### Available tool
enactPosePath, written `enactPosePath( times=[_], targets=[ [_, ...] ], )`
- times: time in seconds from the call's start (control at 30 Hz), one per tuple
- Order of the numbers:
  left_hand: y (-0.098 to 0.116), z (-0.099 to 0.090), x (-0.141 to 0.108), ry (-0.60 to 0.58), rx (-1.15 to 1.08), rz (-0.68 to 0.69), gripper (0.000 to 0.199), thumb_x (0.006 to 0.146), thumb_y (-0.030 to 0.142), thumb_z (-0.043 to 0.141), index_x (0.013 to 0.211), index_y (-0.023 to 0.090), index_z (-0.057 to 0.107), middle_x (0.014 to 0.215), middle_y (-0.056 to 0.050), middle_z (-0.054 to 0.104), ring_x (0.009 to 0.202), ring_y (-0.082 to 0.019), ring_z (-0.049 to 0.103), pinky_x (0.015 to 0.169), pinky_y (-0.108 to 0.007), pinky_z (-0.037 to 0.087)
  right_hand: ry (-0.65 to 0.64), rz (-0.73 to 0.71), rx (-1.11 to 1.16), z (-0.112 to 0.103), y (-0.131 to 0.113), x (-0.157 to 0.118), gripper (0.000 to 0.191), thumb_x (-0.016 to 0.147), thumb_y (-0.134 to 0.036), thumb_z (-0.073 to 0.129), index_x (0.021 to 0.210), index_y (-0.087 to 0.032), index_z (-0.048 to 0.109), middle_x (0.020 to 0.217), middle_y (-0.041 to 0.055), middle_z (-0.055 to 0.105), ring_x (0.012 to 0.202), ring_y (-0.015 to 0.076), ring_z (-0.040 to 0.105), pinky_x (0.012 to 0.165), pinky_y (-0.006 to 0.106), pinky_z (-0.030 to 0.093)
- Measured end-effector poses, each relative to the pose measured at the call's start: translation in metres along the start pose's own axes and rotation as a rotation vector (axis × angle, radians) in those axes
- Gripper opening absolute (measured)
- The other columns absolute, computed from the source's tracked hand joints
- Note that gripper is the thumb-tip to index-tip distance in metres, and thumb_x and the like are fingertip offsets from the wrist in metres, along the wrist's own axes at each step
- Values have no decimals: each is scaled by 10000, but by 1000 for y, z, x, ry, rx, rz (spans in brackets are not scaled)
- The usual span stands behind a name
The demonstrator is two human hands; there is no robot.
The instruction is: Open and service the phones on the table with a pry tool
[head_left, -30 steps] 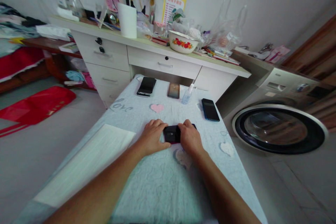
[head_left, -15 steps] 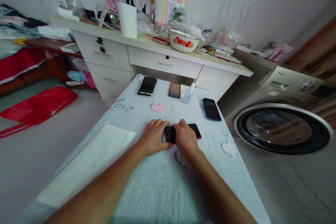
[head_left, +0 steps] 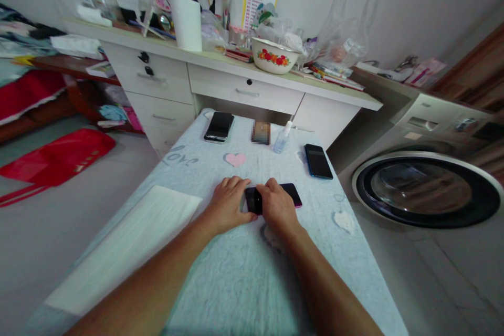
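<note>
A dark phone point(head_left: 292, 194) with a pinkish edge lies sideways on the cloth-covered table point(head_left: 236, 283), screen up. My left hand point(head_left: 225, 203) grips its left end, with the thumb at the near edge and the fingers at the far side. Pressed onto the middle of the screen is my right hand point(head_left: 279, 207), its fingers curled closed. Whatever those fingers may hold is hidden beneath them. Beyond my hands stand a clear spray bottle point(head_left: 282, 139) and a small brownish item point(head_left: 261, 133), which is blurred out.
A second phone point(head_left: 318, 161) lies to the right, and a black-screened phone point(head_left: 219, 126) at the far left. A pale folded sheet point(head_left: 129, 247) covers the table's left side. Behind is a white desk point(head_left: 157, 92); to the right, a washing machine point(head_left: 417, 115).
The right hand has shifted very slightly left along the phone's screen. The left hand keeps its hold on the end, and the view has tilted a little.
</note>
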State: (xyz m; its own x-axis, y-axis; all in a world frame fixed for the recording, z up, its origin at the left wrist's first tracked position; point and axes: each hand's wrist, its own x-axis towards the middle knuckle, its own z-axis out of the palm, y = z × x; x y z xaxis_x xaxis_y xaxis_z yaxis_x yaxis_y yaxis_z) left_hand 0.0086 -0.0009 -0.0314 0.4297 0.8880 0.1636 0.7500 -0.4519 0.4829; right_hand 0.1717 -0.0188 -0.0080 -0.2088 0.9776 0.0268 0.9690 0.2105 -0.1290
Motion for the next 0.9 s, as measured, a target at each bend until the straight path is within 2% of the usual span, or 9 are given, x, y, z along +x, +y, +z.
enactPosePath(
  times=[0.13,0.37,0.63,0.9],
  targets=[
    [-1,1,-1,28,38,-35,671,544,505,789,1100,205,562,1146,-81,538,1066,-297,469,906,-405,389,-4,36,-6,-2,3,-1,305,949,-197,388,1137,-239,624,1038,73,568,888,191,563,729,277,394],
    [-1,1,-2,46,58,-71,645,522,522,788,1045,224,556,1099,-57,548,1030,-287,481,871,-408,385,-26,120,-35,-3,6,0,304,951,-177,358,1067,-222,635,1038,76,568,832,183,562,692,276,387],
    [1,-2,-1,34,59,-60,584,543,510,781,1012,233,570,1083,-51,570,1037,-286,490,881,-402,366,-15,55,-13,0,4,0,304,954,-192,370,1121,-232,621,1055,74,562,891,188,557,732,276,390],
    [1,-1,-1,24,59,-54,635,546,522,774,1076,230,578,1114,-63,574,1056,-296,484,887,-411,364,-14,-4,1,1,-1,-1,285,951,-221,395,1126,-249,619,1047,63,576,870,184,562,720,271,385]
  ],
)
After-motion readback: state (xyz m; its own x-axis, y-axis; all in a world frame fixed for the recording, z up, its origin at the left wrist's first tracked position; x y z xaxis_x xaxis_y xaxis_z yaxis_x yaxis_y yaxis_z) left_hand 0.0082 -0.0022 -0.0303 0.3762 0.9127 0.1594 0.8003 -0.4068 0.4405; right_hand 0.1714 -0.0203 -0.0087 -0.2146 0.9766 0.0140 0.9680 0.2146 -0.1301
